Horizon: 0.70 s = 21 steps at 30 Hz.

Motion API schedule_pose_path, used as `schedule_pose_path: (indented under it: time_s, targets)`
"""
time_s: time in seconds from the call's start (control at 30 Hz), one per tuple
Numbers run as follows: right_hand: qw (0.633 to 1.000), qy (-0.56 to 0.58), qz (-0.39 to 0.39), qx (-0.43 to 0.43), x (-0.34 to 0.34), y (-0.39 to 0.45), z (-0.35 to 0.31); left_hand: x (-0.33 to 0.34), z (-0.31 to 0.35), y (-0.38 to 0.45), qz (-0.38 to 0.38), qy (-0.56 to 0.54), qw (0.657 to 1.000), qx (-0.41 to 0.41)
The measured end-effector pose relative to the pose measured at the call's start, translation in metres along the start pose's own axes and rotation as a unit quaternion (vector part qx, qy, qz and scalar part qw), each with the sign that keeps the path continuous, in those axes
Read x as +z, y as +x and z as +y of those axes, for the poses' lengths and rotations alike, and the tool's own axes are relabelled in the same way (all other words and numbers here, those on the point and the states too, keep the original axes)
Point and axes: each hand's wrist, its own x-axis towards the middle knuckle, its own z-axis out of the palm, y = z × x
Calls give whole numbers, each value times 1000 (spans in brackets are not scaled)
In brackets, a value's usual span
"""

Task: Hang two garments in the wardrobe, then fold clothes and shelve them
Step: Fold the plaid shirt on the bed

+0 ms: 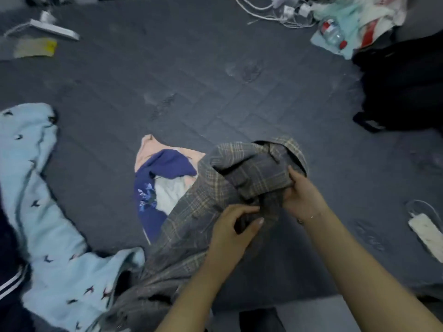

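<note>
Head view. Both hands are on a grey plaid jacket [230, 188], which lies bunched on a dark grey bed [167, 80] at lower centre, its collar end lifted toward the right.

Left hand [233, 226]: grip closed on the jacket. Fingers curled over a fold of the plaid cloth, thumb stretched out along it toward the right; the cloth passes between thumb and fingers.

Right hand [300, 195]: grip closed on the jacket, just beside the left hand. Fingers wrapped round a bunched roll of cloth below the collar, fingertips pressed into the fabric. A thin bracelet sits at the wrist.

The lower part of the jacket trails down and to the left, overlapping the edge of a light blue garment [48, 212] with small dark motifs, which is spread across the left side of the bed. Just left of the jacket, touching it, lies a small heap of clothes [163, 178]: navy blue, peach and white pieces.

Far side of the bed: a plastic bottle [333, 33] with a red label, white cables [275, 13], and a black bag [402, 87] at the right edge. A white power strip [426, 233] lies at lower right, well apart from the hands.
</note>
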Motion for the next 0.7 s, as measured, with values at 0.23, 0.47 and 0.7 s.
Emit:
schedule_pose_path:
  time_s: [0.23,0.47,0.7]
  targets:
    - [970,-167,166,66,-189,39,35,103,-56,45,-43,93,993,-51]
    - [958,-205,169,104,-234,75,86,152,-98,140,-9,233,959,-163]
    - [965,-186,183,-10,-209,101,106,136,-122,169,88,105,968,-211]
